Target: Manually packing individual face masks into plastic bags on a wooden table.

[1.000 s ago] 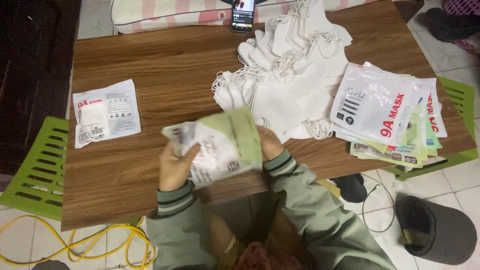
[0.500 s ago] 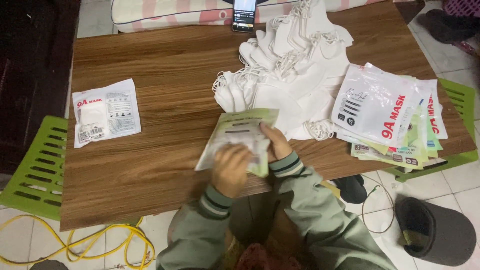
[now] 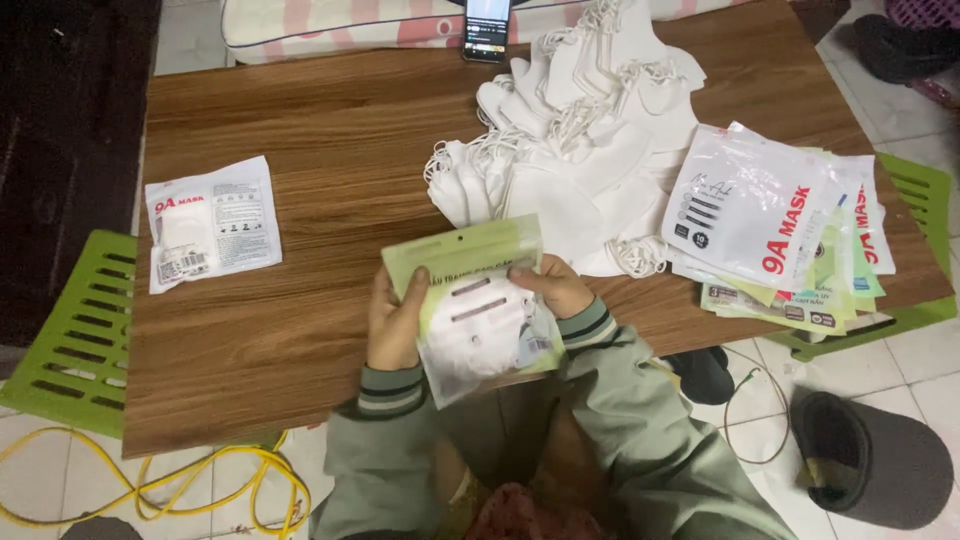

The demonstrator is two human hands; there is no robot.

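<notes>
Green-topped mask packet (image 3: 478, 305) up in both hands, held just over the near edge of the wooden table (image 3: 320, 130), a white mask visible through its clear lower half. The left hand (image 3: 395, 322) grips the packet's left edge, thumb on the front and fingers wrapped behind, closed firmly on it. The right hand (image 3: 553, 288) pinches the right edge near the top, also clamped on the packet. Just beyond it lies a loose heap of white masks (image 3: 575, 150), ear loops tangled, spreading toward the far edge. To the right of that heap sits a fanned stack of empty packets (image 3: 775, 225), white on top with green ones beneath, overhanging the table edge. Well off to the left, a single sealed white packet (image 3: 212, 235) lies flat. A phone (image 3: 487, 25) rests at the far edge. Green plastic stools (image 3: 65, 340) flank the table, and yellow cable (image 3: 170, 490) coils on the floor below.
</notes>
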